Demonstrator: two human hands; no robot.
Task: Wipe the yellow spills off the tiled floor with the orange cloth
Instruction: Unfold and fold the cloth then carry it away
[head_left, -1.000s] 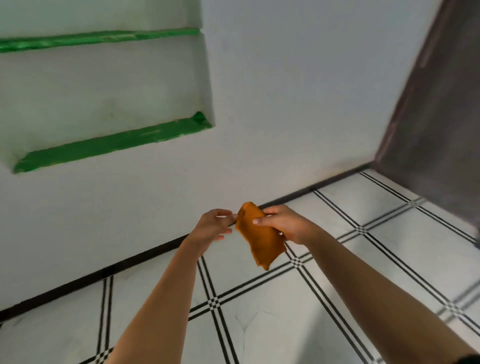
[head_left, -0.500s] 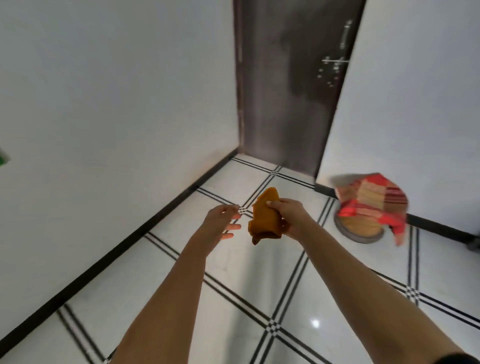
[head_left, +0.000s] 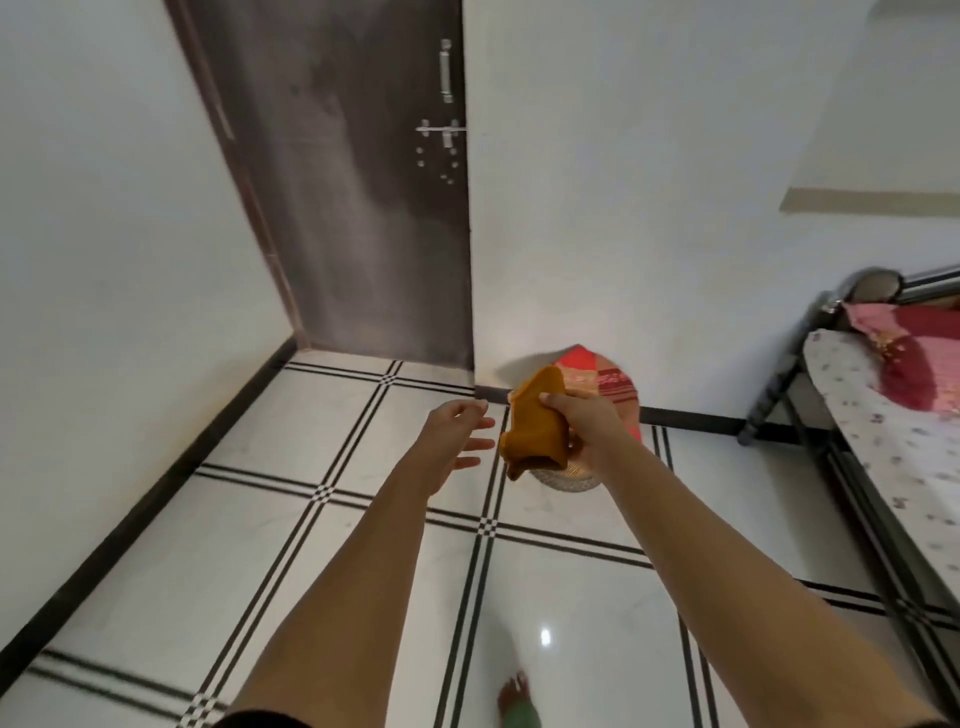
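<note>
Orange cloth (head_left: 535, 426): bunched and hanging in the air above the tiled floor, held up in front of the person, right of the dark door's foot and in front of the red patterned bundle.
Right hand (head_left: 584, 423): closed around the cloth's right side; the thumb presses on the cloth's upper face near the top, the other fingers wrap behind it and are mostly hidden.
Left hand (head_left: 454, 434): just left of the cloth, not touching it; palm turned toward the cloth, fingers (head_left: 475, 444) loosely spread and slightly curled, holding nothing.
Tiled floor (head_left: 322, 566): glossy white tiles with black triple-line borders and small checkered crossings; a bright light reflection lies low in the view, below the cloth. No yellow spill can be made out on the visible tiles.
Red patterned bundle (head_left: 608, 384): red and pink fabric draped over a round woven thing on the floor, directly behind the cloth, against the white wall.
Dark door (head_left: 353, 182): left of and beyond the cloth, shut, with a metal handle and a bolt near its right edge.
Bed (head_left: 883, 431): well right of the cloth, dark metal frame, flowered sheet, red pillow at its head.
Foot (head_left: 514, 696): bare, on the floor well below the cloth, at the bottom edge.
</note>
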